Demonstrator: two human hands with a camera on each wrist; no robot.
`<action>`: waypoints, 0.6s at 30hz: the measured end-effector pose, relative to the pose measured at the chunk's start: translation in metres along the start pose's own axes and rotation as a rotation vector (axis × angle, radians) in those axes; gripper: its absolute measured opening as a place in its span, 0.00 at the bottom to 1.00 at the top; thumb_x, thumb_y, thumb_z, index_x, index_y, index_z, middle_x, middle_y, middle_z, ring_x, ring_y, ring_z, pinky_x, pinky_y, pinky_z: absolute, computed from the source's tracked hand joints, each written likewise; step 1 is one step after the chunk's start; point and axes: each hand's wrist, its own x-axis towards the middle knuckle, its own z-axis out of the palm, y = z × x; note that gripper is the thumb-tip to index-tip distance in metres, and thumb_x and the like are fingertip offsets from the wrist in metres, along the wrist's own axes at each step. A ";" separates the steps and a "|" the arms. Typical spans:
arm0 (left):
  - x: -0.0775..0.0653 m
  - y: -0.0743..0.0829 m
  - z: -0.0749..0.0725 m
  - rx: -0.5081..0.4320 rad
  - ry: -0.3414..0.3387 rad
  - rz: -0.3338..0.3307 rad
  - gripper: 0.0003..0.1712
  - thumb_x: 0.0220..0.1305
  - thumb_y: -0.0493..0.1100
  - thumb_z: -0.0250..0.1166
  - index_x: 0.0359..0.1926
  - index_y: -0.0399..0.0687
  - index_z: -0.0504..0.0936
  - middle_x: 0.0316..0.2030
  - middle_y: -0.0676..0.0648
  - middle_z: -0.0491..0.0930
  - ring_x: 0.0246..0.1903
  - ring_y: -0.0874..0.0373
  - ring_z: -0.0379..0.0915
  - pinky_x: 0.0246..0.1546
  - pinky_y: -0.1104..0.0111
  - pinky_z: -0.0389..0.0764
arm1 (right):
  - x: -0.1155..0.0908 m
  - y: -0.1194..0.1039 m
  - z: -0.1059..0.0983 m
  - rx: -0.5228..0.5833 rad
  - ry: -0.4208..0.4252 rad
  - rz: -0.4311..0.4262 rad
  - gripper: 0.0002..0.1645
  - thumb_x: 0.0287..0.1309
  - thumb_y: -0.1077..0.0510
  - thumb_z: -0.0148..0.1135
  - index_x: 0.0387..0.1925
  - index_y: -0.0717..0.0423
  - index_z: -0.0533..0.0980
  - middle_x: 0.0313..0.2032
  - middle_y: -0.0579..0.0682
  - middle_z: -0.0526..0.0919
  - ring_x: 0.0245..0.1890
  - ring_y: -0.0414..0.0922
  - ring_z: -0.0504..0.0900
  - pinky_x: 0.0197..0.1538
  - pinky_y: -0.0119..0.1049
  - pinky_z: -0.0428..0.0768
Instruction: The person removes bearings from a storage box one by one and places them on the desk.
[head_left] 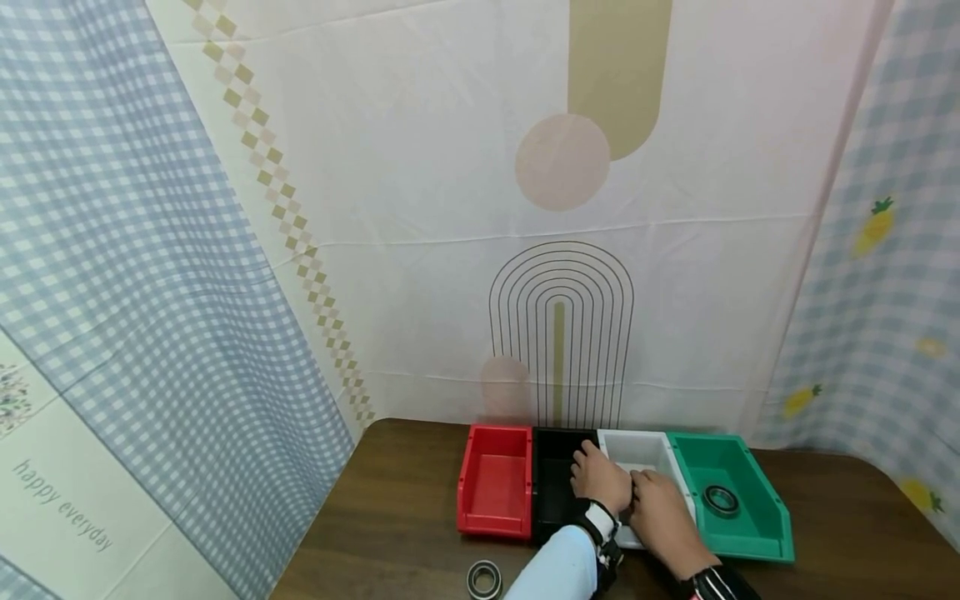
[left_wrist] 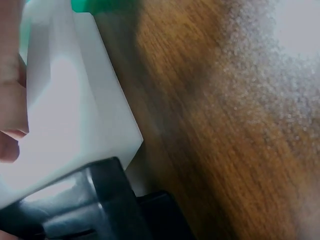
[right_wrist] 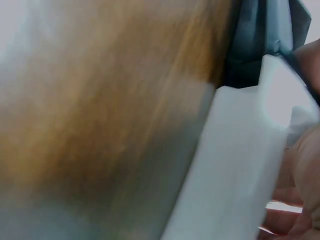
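Observation:
In the head view, my left hand point(head_left: 602, 481) reaches over the border between the black bin point(head_left: 553, 450) and the white bin point(head_left: 641, 447). My right hand point(head_left: 663, 518) is over the white bin, its fingers bent and close against the left hand. The undersides of both hands are hidden from above, so whether they hold anything does not show. Bent fingers point(left_wrist: 11, 95) appear beside the white bin wall point(left_wrist: 75, 100) in the left wrist view. In the right wrist view, fingers point(right_wrist: 305, 170) lie behind the white bin's edge point(right_wrist: 230, 160).
A red bin point(head_left: 497, 479) stands at the row's left end. At the right end, a green bin point(head_left: 757, 517) contains a ring-shaped bearing point(head_left: 722, 501). Another bearing point(head_left: 484, 579) lies on the brown wooden table point(head_left: 375, 517) near the front. Patterned cloth point(head_left: 420, 208) hangs behind.

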 end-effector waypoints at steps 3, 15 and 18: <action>0.000 0.000 -0.001 -0.029 -0.018 -0.002 0.34 0.60 0.40 0.74 0.64 0.33 0.72 0.55 0.29 0.78 0.52 0.31 0.79 0.56 0.37 0.79 | -0.006 -0.005 -0.010 0.004 -0.028 0.013 0.23 0.59 0.68 0.67 0.56 0.74 0.81 0.49 0.64 0.88 0.53 0.63 0.85 0.60 0.61 0.82; -0.001 0.002 0.000 -0.031 -0.018 -0.010 0.31 0.62 0.35 0.70 0.64 0.33 0.73 0.54 0.29 0.78 0.51 0.31 0.79 0.55 0.37 0.80 | -0.033 -0.029 -0.051 0.020 -0.172 0.077 0.25 0.64 0.63 0.71 0.60 0.68 0.81 0.55 0.63 0.86 0.56 0.65 0.84 0.60 0.63 0.81; -0.001 0.002 -0.002 -0.041 -0.037 -0.014 0.30 0.64 0.35 0.69 0.65 0.33 0.72 0.55 0.29 0.78 0.52 0.31 0.78 0.56 0.37 0.80 | -0.041 -0.031 -0.053 0.017 -0.208 0.080 0.25 0.63 0.62 0.73 0.60 0.67 0.82 0.54 0.61 0.87 0.53 0.62 0.85 0.58 0.62 0.82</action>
